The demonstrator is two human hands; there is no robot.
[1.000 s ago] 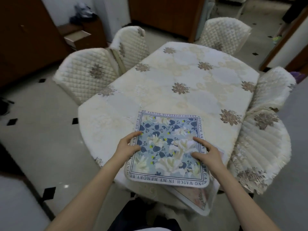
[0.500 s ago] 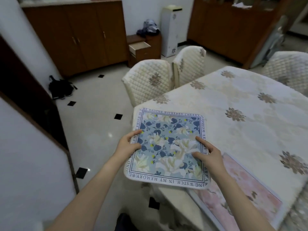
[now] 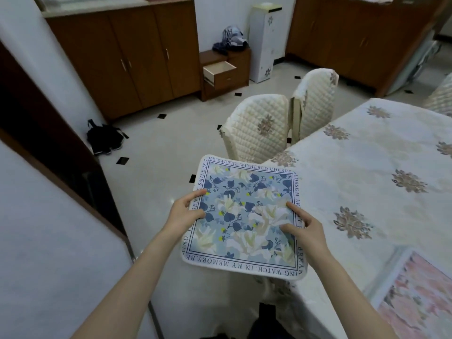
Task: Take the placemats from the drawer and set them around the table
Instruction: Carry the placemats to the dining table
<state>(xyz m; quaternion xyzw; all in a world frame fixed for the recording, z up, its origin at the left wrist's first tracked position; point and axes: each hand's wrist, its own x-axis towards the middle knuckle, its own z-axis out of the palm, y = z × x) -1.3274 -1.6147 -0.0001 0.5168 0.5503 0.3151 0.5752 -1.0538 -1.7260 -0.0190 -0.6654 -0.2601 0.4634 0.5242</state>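
Note:
I hold a blue floral placemat [image 3: 244,216] with a lettered border flat in the air, beside the table's left edge and over the floor. My left hand [image 3: 184,212] grips its left edge, thumb on top. My right hand [image 3: 305,228] grips its right edge. A pink placemat [image 3: 415,299] lies on the table [image 3: 362,172] at the lower right, cut off by the frame. The table wears a cream cloth with brown flower motifs. An open drawer [image 3: 220,69] sticks out of a small brown cabinet at the back.
Two quilted cream chairs [image 3: 259,130] stand at the table's left side, just beyond the mat. A third chair [image 3: 442,94] shows at the right edge. Brown cupboards [image 3: 122,57] line the back wall. A black bag [image 3: 104,138] lies on the tiled floor. A white wall [image 3: 49,241] is close on my left.
My view has swung left, away from the table's middle. The blue placemat, held in both hands, has come off the tabletop and now hangs left of the table's edge.

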